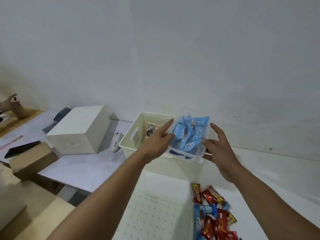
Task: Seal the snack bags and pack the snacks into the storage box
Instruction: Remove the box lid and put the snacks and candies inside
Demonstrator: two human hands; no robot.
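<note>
A clear plastic tub (195, 157) full of blue snack packets (188, 134) rests tilted on the right rim of the cream storage box (129, 142). My left hand (159, 141) grips the tub's left edge with the forefinger stretched out. My right hand (220, 148) holds the tub's right side, thumb on the rim and fingers spread. A small dark-and-gold snack (150, 131) lies on the box's floor. Red and blue snack packets (213, 215) lie loose on the table at the lower right.
A pale wooden box (78, 130) stands left of the storage box, with a white pen-like tool (115, 142) between them. Cardboard boxes (32, 158) and a dark phone (20, 148) sit at far left. Another person's hands (13, 104) work at the left edge. A dotted white mat (152, 217) lies in front.
</note>
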